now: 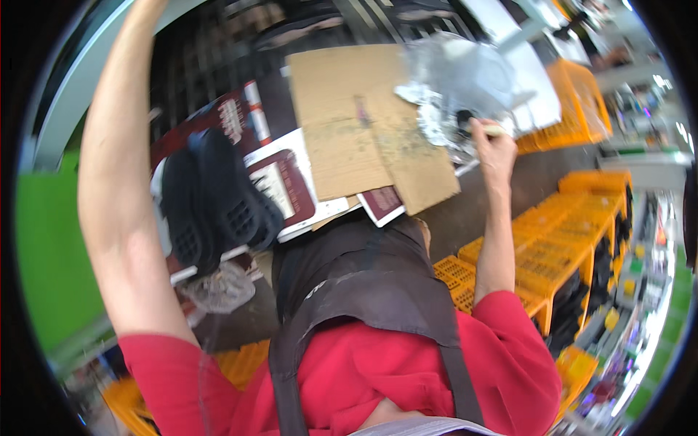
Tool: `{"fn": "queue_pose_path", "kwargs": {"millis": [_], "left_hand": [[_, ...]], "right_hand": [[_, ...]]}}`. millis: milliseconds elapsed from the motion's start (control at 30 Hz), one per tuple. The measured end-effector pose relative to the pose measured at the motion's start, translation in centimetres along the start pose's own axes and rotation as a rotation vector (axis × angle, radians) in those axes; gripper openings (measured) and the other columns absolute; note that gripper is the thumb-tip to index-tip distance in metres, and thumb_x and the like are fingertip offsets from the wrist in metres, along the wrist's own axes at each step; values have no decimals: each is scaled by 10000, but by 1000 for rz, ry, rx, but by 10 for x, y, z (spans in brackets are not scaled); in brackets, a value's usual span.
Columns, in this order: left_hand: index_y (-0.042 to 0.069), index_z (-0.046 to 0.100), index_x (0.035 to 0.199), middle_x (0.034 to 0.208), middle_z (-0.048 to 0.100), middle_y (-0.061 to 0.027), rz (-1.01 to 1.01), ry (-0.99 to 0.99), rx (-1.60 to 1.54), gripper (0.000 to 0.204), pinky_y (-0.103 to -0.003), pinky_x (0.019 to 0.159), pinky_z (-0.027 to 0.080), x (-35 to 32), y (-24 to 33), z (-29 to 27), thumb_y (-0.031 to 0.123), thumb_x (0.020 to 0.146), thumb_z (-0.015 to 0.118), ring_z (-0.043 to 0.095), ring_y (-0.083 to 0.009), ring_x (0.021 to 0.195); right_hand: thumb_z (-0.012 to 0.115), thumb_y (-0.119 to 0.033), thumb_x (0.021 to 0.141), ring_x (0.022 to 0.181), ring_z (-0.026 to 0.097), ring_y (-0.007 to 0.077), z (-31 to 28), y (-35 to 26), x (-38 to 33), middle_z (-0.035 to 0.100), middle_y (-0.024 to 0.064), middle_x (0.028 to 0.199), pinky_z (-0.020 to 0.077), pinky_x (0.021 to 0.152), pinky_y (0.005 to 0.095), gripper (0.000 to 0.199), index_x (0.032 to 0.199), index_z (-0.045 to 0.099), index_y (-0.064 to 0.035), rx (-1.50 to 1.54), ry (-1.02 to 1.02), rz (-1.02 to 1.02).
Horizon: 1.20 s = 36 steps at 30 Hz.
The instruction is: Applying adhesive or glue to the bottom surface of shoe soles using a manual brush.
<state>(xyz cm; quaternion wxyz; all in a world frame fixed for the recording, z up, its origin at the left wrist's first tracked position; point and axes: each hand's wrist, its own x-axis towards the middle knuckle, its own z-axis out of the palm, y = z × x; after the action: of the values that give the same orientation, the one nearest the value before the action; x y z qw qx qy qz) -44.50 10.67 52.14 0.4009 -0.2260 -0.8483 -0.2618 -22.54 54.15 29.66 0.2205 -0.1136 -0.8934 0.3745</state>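
My right hand (496, 150) is closed around a short pale stick-like handle (495, 131), its fingers pinched near a small dark thing (464, 118). The kind of tool is too blurred to make out. Around it lies a crumpled clear plastic bag (472, 73) with whitish crusted lumps (430, 116). My left arm reaches up past the top left edge, and its hand is out of the picture. To the left of a stained cardboard sheet (342, 138), several black shoe soles (218, 203) lie side by side on dark red and white printed sheets (291, 182).
Orange plastic crates (538, 247) stand in a row at the right, some holding black items. Another orange crate (571, 105) sits by the far right table corner. Beyond the cardboard are dark slats or rollers (211, 58). A clear plastic bundle (222, 288) lies near my left side.
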Motion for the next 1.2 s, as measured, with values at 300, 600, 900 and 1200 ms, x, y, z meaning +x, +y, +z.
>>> {"fn": "queue_pose_path", "kwargs": {"millis": [300,600,900,1200], "left_hand": [[-15,667,963,841,636,6,-377,-228,-509,146,-231,677,460,-144,52,-40,98,892,609,551,-64,762],[-37,449,1331,1277,511,-300,-779,-658,331,803,-454,974,433,-303,112,-75,595,845,545,532,-412,1166],[28,280,1452,1406,313,-375,-988,-708,428,795,-471,979,434,-320,134,-52,416,833,592,493,-502,1174],[-15,332,1430,1399,426,-205,-942,-105,-225,664,-325,988,402,-321,123,-72,155,853,612,515,-285,1200]], "right_hand": [[713,-212,870,548,471,39,-18,16,4,588,-12,660,371,484,200,234,913,686,17,199,-72,139],[728,-197,854,603,512,52,-27,1,10,601,-3,677,418,532,217,220,898,687,15,59,-211,89],[722,-228,837,604,558,68,-26,-12,18,635,18,670,454,559,230,231,872,699,-1,61,-236,166],[714,-258,860,529,545,53,-44,-20,15,618,17,625,439,487,198,273,853,683,13,245,-67,207]]}}
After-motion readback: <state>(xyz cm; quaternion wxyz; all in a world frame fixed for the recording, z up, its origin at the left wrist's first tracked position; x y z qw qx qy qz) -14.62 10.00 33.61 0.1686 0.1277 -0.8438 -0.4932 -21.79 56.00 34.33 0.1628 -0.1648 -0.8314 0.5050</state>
